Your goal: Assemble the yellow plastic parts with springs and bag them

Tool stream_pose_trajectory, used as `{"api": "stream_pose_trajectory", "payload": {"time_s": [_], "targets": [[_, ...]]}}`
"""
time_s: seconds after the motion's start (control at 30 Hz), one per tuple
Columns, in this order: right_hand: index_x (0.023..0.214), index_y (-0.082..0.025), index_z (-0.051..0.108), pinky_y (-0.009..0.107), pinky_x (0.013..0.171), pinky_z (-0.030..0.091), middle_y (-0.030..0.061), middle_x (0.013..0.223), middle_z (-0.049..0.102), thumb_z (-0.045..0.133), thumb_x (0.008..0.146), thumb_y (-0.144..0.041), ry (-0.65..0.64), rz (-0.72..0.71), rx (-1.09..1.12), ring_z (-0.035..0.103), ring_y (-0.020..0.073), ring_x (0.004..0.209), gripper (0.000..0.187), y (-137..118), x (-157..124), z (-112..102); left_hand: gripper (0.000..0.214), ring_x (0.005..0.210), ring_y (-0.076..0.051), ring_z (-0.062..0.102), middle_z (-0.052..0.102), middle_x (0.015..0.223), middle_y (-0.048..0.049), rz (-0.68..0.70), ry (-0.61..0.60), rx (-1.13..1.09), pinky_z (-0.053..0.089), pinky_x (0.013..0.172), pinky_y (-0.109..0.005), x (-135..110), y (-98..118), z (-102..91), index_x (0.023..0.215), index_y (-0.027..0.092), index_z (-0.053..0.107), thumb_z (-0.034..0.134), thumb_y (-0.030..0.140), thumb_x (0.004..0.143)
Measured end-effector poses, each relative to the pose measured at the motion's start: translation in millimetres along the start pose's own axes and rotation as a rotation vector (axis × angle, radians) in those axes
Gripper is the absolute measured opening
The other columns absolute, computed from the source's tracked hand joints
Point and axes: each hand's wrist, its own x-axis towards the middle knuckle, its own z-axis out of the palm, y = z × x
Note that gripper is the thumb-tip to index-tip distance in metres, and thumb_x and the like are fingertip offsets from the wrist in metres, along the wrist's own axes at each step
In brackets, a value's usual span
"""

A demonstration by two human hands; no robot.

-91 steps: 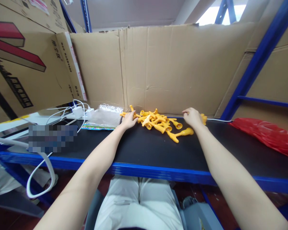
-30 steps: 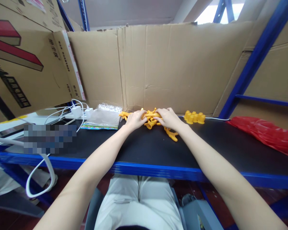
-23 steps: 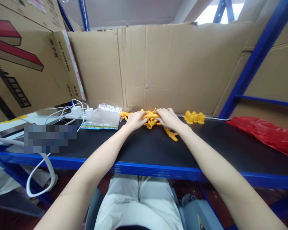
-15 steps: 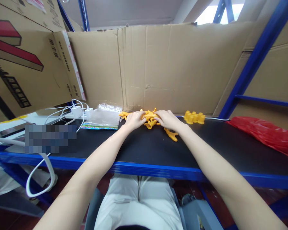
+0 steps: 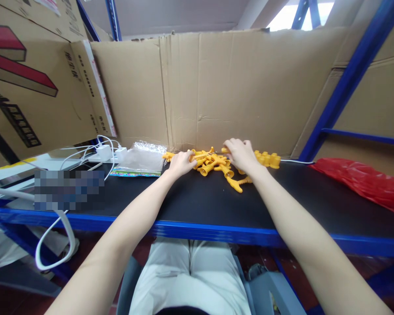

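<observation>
A pile of yellow branch-shaped plastic pieces (image 5: 216,162), some with cup-like ends, lies on the black tabletop between my hands. At its left side my left hand (image 5: 182,163) is closed around a yellow plastic piece (image 5: 200,156), which its fingers partly cover. My right hand (image 5: 240,154) is raised at the right of the pile, fingers curled on another yellow piece (image 5: 225,150) whose end pokes out on the left. Below that hand, a forked yellow piece (image 5: 233,184) lies apart toward the front. Several yellow knobbed cups (image 5: 272,160) stand right of my right hand, partly hidden by it.
A clear plastic bag (image 5: 141,159) lies at the left, beside white chargers and cables (image 5: 104,152). Red plastic (image 5: 357,181) rests at the right. A cardboard wall (image 5: 216,87) closes the back, and a blue rail (image 5: 213,232) edges the front.
My right hand has lifted and moved right, away from my left hand, with a yellow piece in its fingers. More of the pile shows between the hands. My left hand has barely moved.
</observation>
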Motion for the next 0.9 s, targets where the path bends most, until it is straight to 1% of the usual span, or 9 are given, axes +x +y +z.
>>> {"api": "stream_pose_trajectory", "payload": {"time_s": [0.13, 0.27, 0.33, 0.4, 0.5, 0.57, 0.67, 0.8, 0.9], "targets": [[0.104, -0.013, 0.053, 0.042, 0.082, 0.032, 0.0159, 0.104, 0.056, 0.048, 0.083, -0.031, 0.133, 0.356, 0.001, 0.047, 0.0285, 0.099, 0.028, 42, -5, 4, 0.035, 0.09, -0.022, 0.062, 0.069, 0.094, -0.0061, -0.104, 0.022, -0.015, 0.046, 0.076, -0.029, 6, -18, 2.8, 0.109, 0.024, 0.063, 0.051, 0.037, 0.079], [0.1, -0.012, 0.057, 0.046, 0.086, 0.034, 0.0179, 0.11, 0.054, 0.048, 0.081, -0.038, 0.202, 0.717, -0.028, 0.045, 0.0302, 0.105, 0.033, 87, -21, 14, 0.032, 0.09, -0.022, 0.062, 0.069, 0.096, -0.006, -0.144, 0.059, -0.034, 0.046, 0.075, -0.029, 11, -29, 7.1, 0.105, 0.024, 0.065, 0.049, 0.032, 0.079], [0.097, -0.012, 0.06, 0.045, 0.087, 0.035, 0.0173, 0.109, 0.056, 0.052, 0.078, -0.038, 0.152, 0.873, -0.019, 0.048, 0.0299, 0.105, 0.033, 105, -31, 23, 0.033, 0.091, -0.022, 0.062, 0.069, 0.096, -0.0061, -0.166, 0.08, -0.045, 0.046, 0.076, -0.029, 13, -34, 9.2, 0.106, 0.023, 0.065, 0.048, 0.028, 0.078], [0.097, -0.011, 0.061, 0.046, 0.087, 0.036, 0.0176, 0.106, 0.058, 0.055, 0.076, -0.036, 0.058, 1.009, 0.002, 0.051, 0.0299, 0.102, 0.033, 119, -41, 33, 0.033, 0.092, -0.022, 0.062, 0.069, 0.095, -0.0064, -0.198, 0.099, -0.065, 0.046, 0.077, -0.029, 15, -37, 10.9, 0.106, 0.023, 0.065, 0.048, 0.023, 0.077], [0.098, -0.011, 0.063, 0.044, 0.087, 0.037, 0.0185, 0.103, 0.061, 0.058, 0.073, -0.032, -0.111, 1.174, 0.032, 0.055, 0.0299, 0.1, 0.034, 128, -51, 46, 0.035, 0.09, -0.021, 0.062, 0.069, 0.093, -0.0067, -0.255, 0.106, -0.121, 0.046, 0.077, -0.028, 17, -43, 12.9, 0.105, 0.021, 0.065, 0.047, 0.016, 0.075], [0.099, -0.011, 0.063, 0.042, 0.088, 0.036, 0.0187, 0.104, 0.062, 0.06, 0.072, -0.033, -0.194, 1.235, 0.054, 0.055, 0.0289, 0.101, 0.035, 129, -55, 51, 0.035, 0.089, -0.02, 0.062, 0.068, 0.093, -0.0062, -0.281, 0.106, -0.168, 0.046, 0.076, -0.027, 19, -48, 14.6, 0.104, 0.02, 0.065, 0.047, 0.014, 0.074], [0.102, -0.014, 0.062, 0.039, 0.086, 0.035, 0.0187, 0.107, 0.061, 0.059, 0.073, -0.034, -0.224, 1.277, 0.086, 0.054, 0.0266, 0.103, 0.035, 128, -58, 53, 0.033, 0.087, -0.018, 0.062, 0.068, 0.091, -0.0054, -0.307, 0.113, -0.219, 0.046, 0.076, -0.026, 20, -54, 18.5, 0.103, 0.019, 0.065, 0.049, 0.016, 0.074], [0.104, -0.012, 0.062, 0.04, 0.082, 0.033, 0.0226, 0.106, 0.06, 0.056, 0.074, -0.024, -0.237, 1.243, 0.134, 0.053, 0.0279, 0.104, 0.032, 128, -61, 52, 0.031, 0.087, -0.018, 0.062, 0.068, 0.091, -0.0053, -0.3, 0.125, -0.251, 0.047, 0.076, -0.026, 20, -60, 23.9, 0.105, 0.019, 0.063, 0.049, 0.022, 0.077], [0.104, -0.012, 0.062, 0.042, 0.082, 0.033, 0.0247, 0.105, 0.059, 0.057, 0.073, -0.021, -0.231, 1.216, 0.146, 0.054, 0.0301, 0.103, 0.033, 129, -61, 52, 0.031, 0.095, -0.019, 0.061, 0.067, 0.101, -0.0058, -0.265, 0.148, -0.258, 0.047, 0.081, -0.028, 20, -64, 26.0, 0.108, 0.02, 0.062, 0.046, 0.024, 0.081]]}}
